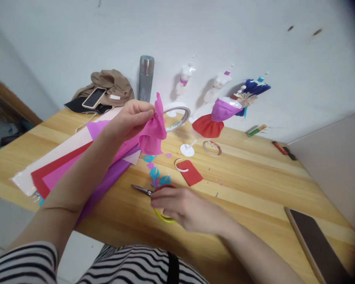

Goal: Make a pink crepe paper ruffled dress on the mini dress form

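Note:
Pinched in my left hand (133, 118) is a gathered piece of pink crepe paper (151, 144), which hangs in ruffles above the table. My right hand (185, 207) is low over the table's front part, its fingers closed around the handles of the scissors (141, 189), one red and one yellow. Their blades point left and look slightly parted. Just beyond the blades lie blue paper leaf shapes (154, 173) and small purple cutouts. A red paper piece (189, 172) with a white curved strip on it lies beyond my right hand.
Sheets of coloured paper (62, 165) lie under my left forearm. Behind are a brown cloth bundle (114, 85), a phone (94, 98), a grey flask (146, 79), a large tape roll (182, 114) and several small mannequins, one in a purple-and-red dress (208, 125). A dark tablet-like slab (316, 244) lies right.

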`<action>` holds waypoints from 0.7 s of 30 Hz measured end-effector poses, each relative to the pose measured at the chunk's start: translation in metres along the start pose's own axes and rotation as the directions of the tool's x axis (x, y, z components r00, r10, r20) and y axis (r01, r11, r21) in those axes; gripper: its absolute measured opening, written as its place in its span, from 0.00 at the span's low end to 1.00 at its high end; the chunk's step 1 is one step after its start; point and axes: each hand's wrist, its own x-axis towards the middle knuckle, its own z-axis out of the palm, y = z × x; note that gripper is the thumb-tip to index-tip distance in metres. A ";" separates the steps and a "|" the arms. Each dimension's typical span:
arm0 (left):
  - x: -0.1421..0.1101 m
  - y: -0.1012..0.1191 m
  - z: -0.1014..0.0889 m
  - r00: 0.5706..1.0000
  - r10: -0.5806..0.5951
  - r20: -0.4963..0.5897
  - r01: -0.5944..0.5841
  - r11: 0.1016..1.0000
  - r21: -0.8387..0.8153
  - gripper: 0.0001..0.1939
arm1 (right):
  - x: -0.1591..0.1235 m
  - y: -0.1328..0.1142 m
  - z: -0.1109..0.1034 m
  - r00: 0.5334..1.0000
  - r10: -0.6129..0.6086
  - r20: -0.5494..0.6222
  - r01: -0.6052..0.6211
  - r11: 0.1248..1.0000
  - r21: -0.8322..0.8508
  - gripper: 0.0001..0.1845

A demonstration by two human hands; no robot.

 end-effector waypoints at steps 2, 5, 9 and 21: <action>0.000 0.002 0.001 0.999 -0.032 -0.005 0.032 0.999 0.023 0.28 | -0.003 0.014 -0.012 0.983 0.081 -0.165 -0.078 0.997 0.027 0.15; -0.002 0.008 0.005 0.994 -0.099 -0.041 0.102 0.991 0.087 0.29 | -0.010 0.043 -0.024 0.915 0.252 -0.315 -0.295 0.950 -0.098 0.12; -0.003 0.010 0.008 0.992 -0.121 -0.043 0.126 0.985 0.120 0.27 | -0.015 0.069 -0.026 0.821 0.490 -0.293 -0.566 0.769 -0.299 0.11; -0.004 0.010 0.015 0.985 -0.139 -0.098 0.155 0.973 0.170 0.24 | 0.011 0.020 0.019 0.987 0.067 0.148 -0.018 0.952 -0.307 0.10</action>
